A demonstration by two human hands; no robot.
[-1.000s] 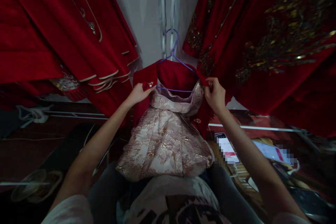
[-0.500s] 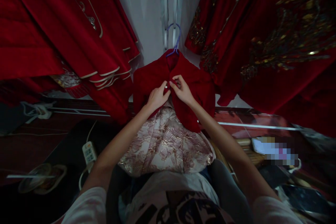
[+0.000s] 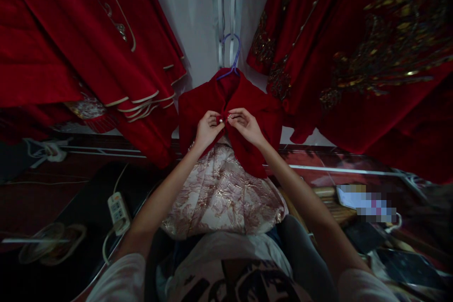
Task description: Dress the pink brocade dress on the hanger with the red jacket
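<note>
A small red velvet jacket (image 3: 264, 115) hangs on a purple wire hanger (image 3: 231, 54) over a pale pink and gold brocade dress (image 3: 221, 193). My left hand (image 3: 205, 130) pinches the jacket's left front edge at a small pearl button. My right hand (image 3: 246, 125) pinches the right front edge against it. Both hands meet at the middle of the jacket's chest, fingers closed on the fabric. The dress skirt drapes down onto my lap.
Red embroidered garments hang at the left (image 3: 71, 47) and right (image 3: 354, 56), with a white wall (image 3: 198, 14) between. A white power strip (image 3: 117, 206) and sandals (image 3: 49, 245) lie at the lower left. A phone (image 3: 364, 200) rests at the right.
A second ago the jacket was held wide open, showing the dress bodice. My hands have drawn both front edges together at the centre and now pinch them at the button.
</note>
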